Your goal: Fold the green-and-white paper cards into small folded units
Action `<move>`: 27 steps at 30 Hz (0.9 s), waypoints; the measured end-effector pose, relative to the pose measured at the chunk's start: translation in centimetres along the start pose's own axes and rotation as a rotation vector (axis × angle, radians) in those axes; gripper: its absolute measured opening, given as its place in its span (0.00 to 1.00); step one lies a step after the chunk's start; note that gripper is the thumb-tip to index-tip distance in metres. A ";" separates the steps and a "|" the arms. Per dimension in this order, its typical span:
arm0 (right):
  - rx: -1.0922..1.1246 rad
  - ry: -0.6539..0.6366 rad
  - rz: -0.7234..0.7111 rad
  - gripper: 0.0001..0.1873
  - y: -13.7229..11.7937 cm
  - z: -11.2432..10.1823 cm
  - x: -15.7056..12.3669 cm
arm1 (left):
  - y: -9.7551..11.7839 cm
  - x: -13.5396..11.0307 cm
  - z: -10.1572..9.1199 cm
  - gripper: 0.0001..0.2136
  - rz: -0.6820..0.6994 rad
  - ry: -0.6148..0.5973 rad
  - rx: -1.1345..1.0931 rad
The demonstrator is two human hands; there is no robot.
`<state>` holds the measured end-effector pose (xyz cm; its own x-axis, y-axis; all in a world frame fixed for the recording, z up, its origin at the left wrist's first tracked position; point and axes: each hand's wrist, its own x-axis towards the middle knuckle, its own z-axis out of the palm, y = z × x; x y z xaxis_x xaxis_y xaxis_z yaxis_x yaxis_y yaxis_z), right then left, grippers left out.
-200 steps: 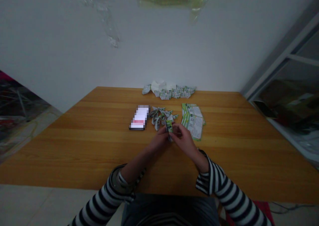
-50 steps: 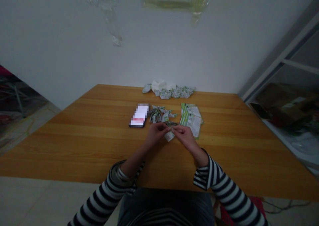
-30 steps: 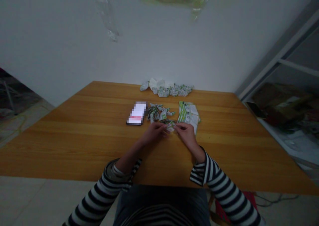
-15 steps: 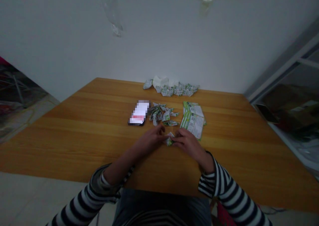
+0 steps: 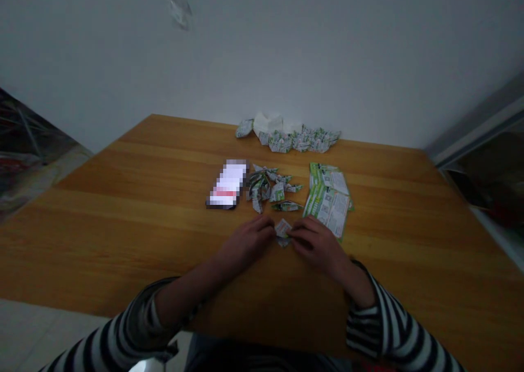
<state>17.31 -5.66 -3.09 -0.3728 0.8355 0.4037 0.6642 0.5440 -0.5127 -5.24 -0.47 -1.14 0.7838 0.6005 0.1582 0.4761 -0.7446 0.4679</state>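
Between my hands, low over the wooden table (image 5: 172,235), is a small folded piece of printed paper (image 5: 283,229), white with some green. My left hand (image 5: 251,238) pinches its left edge with the fingertips together. From the other side, my right hand (image 5: 313,241) grips its right edge between thumb and fingers. Just beyond lies a loose group of folded paper pieces (image 5: 260,189), printed in green and white. Right of them, close to my right hand, flat printed green-and-white sheets (image 5: 329,208) overlap in a stack.
A phone (image 5: 227,183) with a lit, blurred screen lies left of the folded pieces. Along the wall (image 5: 327,49) at the table's back stand joined folded-paper shapes (image 5: 303,139) with white paper (image 5: 268,123) among them. Clear tape (image 5: 179,11) hangs on the wall.
The view has tilted down and come closer to the table. My left fingers have closed in, and the paper piece between my hands now shows a paler, flatter face.
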 end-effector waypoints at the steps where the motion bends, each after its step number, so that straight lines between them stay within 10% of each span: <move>1: 0.009 0.011 0.004 0.08 0.2 0.0 0.1 | -0.2 0.1 0.2 0.08 -0.017 0.025 -0.026; 21: -0.154 -0.102 -0.010 0.09 0.4 0.4 1.7 | 0.2 0.4 0.6 0.03 -0.136 -0.015 0.020; 27: -0.196 -0.114 0.174 0.10 -0.7 1.4 2.4 | 0.0 1.0 1.1 0.06 -0.286 0.050 -0.029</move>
<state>15.08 -3.90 -2.82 -0.3051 0.9245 0.2285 0.8333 0.3753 -0.4058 -4.03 -0.20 -1.99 0.5983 0.7991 0.0590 0.6629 -0.5349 0.5239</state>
